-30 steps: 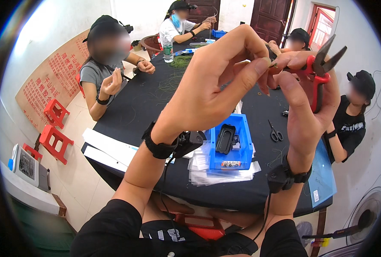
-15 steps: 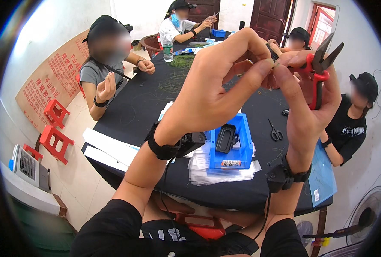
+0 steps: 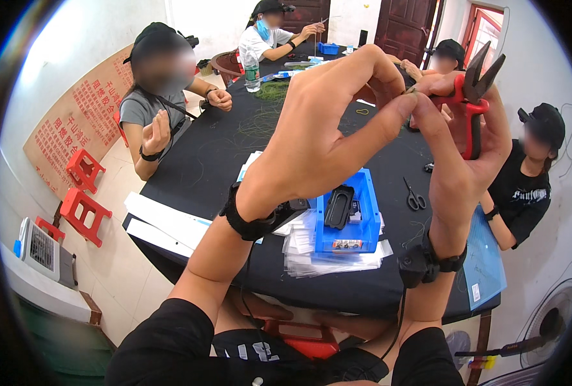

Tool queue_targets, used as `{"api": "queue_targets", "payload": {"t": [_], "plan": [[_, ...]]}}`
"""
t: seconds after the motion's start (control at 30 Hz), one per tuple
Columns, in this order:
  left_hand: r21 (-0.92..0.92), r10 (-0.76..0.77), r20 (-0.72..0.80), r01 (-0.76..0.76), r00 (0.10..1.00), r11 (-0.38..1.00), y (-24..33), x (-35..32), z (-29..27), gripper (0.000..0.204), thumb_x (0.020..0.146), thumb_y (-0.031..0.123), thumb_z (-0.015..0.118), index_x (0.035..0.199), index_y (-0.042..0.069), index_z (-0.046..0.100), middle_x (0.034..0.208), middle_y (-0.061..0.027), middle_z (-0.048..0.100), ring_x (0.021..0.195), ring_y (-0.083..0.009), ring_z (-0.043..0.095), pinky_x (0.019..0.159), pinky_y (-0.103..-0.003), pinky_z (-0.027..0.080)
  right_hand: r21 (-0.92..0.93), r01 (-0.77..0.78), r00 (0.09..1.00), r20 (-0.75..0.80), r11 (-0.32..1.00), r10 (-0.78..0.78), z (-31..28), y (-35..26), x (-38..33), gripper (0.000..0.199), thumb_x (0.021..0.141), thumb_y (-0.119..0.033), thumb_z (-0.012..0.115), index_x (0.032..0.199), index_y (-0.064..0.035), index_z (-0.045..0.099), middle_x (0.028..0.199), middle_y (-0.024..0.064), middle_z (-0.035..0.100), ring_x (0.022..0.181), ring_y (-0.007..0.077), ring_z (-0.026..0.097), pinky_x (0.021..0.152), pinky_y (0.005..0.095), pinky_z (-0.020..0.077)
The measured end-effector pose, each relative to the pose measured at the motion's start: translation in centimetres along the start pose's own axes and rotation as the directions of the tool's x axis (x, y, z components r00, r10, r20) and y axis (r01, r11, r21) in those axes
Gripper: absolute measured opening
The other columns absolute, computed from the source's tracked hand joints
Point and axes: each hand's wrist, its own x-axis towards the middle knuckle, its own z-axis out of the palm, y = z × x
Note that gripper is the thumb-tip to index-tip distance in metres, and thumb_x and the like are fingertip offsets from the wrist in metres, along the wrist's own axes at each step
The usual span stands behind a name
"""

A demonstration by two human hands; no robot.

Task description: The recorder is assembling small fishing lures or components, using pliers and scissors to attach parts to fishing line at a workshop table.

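Note:
My left hand (image 3: pixel 324 128) is raised over the table, its thumb and forefinger pinched together. Against those fingertips press the thumb and forefinger of my right hand (image 3: pixel 453 154). A tiny bit of greenish strand (image 3: pixel 411 91) shows where the fingertips meet; most of it is hidden. Tucked in my right hand is a pair of red-handled pliers (image 3: pixel 472 116), its dark jaws spread and pointing up past the fingers. Below my hands, a blue bin (image 3: pixel 371 212) holds a black oblong case (image 3: pixel 339 208) and small packets.
Clear plastic bags (image 3: pixel 299 257) lie under the bin. Black scissors (image 3: pixel 415 195) rest on the black-covered table (image 3: pixel 247 154), with a green thread tangle (image 3: pixel 271 91) and a water bottle (image 3: pixel 252 76) farther off. Several people sit around it. A blue sheet (image 3: pixel 485 264) lies at the right edge.
My fingertips have shifted slightly and now press closer together. The pliers have turned a little in my right hand, and their jaws have moved slightly up.

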Motion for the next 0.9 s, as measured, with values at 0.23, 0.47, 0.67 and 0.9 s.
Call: {"api": "queue_targets", "payload": {"t": [0.23, 0.47, 0.67, 0.9], "plan": [[-0.051, -0.070, -0.018, 0.069, 0.997, 0.996, 0.08, -0.05, 0.17, 0.012, 0.103, 0.005, 0.059, 0.109, -0.006, 0.061, 0.097, -0.0068, 0.064, 0.091, -0.0107, 0.065, 0.085, -0.028, 0.056, -0.010, 0.003, 1.000, 0.012, 1.000, -0.003, -0.11, 0.22, 0.15, 0.021, 0.092, 0.001, 0.074, 0.111, 0.0001, 0.066, 0.100, 0.0070, 0.070, 0.093, 0.0145, 0.067, 0.077, 0.0258, 0.0541], [-0.105, -0.066, -0.017, 0.064, 0.998, 0.992, 0.04, -0.01, 0.32, 0.012, 0.104, 0.004, 0.059, 0.111, -0.005, 0.058, 0.097, -0.0072, 0.065, 0.092, -0.0113, 0.066, 0.084, -0.028, 0.056, 0.022, -0.037, 0.999, -0.025, 0.999, 0.038, 0.02, 0.08, 0.03, 0.026, 0.092, 0.000, 0.074, 0.117, 0.0016, 0.066, 0.101, 0.0081, 0.070, 0.090, 0.0147, 0.067, 0.075, 0.0269, 0.0547], [-0.165, -0.048, -0.017, 0.044, 0.999, 0.985, -0.17, 0.02, 0.43, 0.012, 0.103, 0.003, 0.059, 0.111, -0.005, 0.058, 0.099, -0.0076, 0.064, 0.092, -0.0117, 0.067, 0.083, -0.028, 0.057, 0.084, -0.076, 0.997, -0.015, 0.994, 0.078, -0.11, 0.10, -0.03, 0.026, 0.092, 0.003, 0.070, 0.118, 0.0044, 0.064, 0.103, 0.0106, 0.069, 0.085, 0.0146, 0.064, 0.073, 0.0282, 0.0528], [-0.182, -0.051, -0.021, 0.046, 0.998, 0.982, -0.34, 0.04, 0.35, 0.011, 0.102, 0.001, 0.060, 0.111, -0.006, 0.059, 0.100, -0.0075, 0.064, 0.093, -0.0117, 0.067, 0.082, -0.028, 0.058, 0.148, -0.082, 0.996, -0.007, 0.986, 0.084, -0.06, 0.12, 0.03, 0.026, 0.093, 0.003, 0.067, 0.119, 0.0044, 0.064, 0.106, 0.0110, 0.070, 0.085, 0.0142, 0.066, 0.073, 0.0287, 0.0534]]}}
